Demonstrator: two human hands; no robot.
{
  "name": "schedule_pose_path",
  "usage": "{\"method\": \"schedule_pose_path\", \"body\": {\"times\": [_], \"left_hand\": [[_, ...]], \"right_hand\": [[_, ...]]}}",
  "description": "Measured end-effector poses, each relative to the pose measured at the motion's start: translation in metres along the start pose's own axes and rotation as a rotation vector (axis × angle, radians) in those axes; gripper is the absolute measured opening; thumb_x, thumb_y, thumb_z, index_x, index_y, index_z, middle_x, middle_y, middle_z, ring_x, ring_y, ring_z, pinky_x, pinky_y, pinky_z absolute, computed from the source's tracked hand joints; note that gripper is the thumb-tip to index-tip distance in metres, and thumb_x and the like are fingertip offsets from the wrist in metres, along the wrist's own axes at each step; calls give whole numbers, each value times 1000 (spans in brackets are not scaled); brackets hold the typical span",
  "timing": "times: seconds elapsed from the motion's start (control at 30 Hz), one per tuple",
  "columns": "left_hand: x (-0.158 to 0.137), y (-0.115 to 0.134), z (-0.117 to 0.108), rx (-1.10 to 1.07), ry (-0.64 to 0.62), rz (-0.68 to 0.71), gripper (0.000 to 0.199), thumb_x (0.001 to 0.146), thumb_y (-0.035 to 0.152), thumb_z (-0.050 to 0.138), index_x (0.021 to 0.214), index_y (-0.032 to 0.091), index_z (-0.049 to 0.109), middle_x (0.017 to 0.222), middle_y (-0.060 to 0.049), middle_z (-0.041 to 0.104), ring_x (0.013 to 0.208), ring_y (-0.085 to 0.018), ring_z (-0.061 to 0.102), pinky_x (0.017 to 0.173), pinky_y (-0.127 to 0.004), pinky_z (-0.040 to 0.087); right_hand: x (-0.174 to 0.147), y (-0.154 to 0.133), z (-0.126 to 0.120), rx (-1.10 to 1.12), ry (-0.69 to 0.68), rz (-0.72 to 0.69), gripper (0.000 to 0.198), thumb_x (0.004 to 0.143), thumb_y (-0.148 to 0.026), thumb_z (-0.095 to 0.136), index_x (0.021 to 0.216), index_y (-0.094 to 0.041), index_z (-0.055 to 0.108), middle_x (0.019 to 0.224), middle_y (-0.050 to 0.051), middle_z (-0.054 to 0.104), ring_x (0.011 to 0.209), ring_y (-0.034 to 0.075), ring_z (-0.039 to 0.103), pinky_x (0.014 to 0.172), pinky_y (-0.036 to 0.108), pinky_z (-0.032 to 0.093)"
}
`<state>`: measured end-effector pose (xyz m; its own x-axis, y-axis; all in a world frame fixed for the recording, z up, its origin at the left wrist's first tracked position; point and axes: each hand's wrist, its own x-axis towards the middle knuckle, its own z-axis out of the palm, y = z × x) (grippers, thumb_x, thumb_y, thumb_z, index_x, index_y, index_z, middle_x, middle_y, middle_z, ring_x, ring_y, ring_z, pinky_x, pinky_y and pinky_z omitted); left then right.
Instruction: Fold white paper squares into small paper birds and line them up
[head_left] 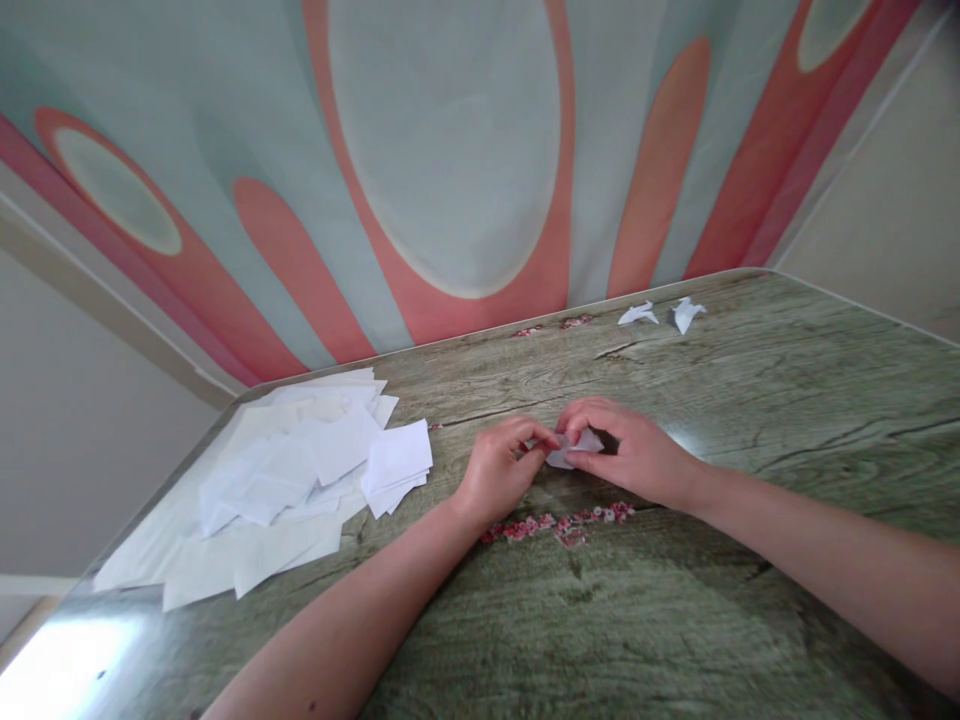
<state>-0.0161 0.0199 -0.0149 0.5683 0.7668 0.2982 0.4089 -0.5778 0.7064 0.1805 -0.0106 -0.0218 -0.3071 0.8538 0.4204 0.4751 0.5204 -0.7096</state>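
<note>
Our left hand (pixel 496 466) and right hand (pixel 631 452) pinched a small, partly folded paper (pixel 590 442); two folded figures (pixel 685 315) lay seemingly finished, many sheets (pixel 343 447) unfolded.

The table (pixel 750 420) is grey-green with dark, wavy lines like wood. Pink and red flowers (pixel 600 515) with bits of white are printed on the table. The pile (pixel 285 450) on the table's left side is white with some cream in it. The small stack (pixel 397 455) beside it is plain white. The paper (pixel 589 443) over the table's middle is white, and so are the two folded shapes (pixel 686 315) near the table's far edge. The wall (pixel 491 312) behind the table is pale grey-blue with orange-pink stripes and ovals.
</note>
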Motion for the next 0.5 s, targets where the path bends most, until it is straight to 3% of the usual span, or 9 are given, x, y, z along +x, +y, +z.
{"method": "schedule_pose_path", "body": {"times": [0.27,0.5], "left_hand": [[2,2,-4,-71,-77,-33,12,82,14,58,83,19,69,84,-2,68,81,-14,61,77,-25,46],[2,1,-4,-103,-65,-126,9,78,15,61,83,18,69,81,-1,66,75,-13,58,72,-24,45]], "right_hand": [[0,1,-1,-64,-50,47,6,77,-19,65,77,-23,60,82,0,63,85,17,56,79,31,42],[-1,0,0,-53,-47,185,6,76,-24,65,82,-23,63,82,-1,62,76,15,56,70,27,40]]}}
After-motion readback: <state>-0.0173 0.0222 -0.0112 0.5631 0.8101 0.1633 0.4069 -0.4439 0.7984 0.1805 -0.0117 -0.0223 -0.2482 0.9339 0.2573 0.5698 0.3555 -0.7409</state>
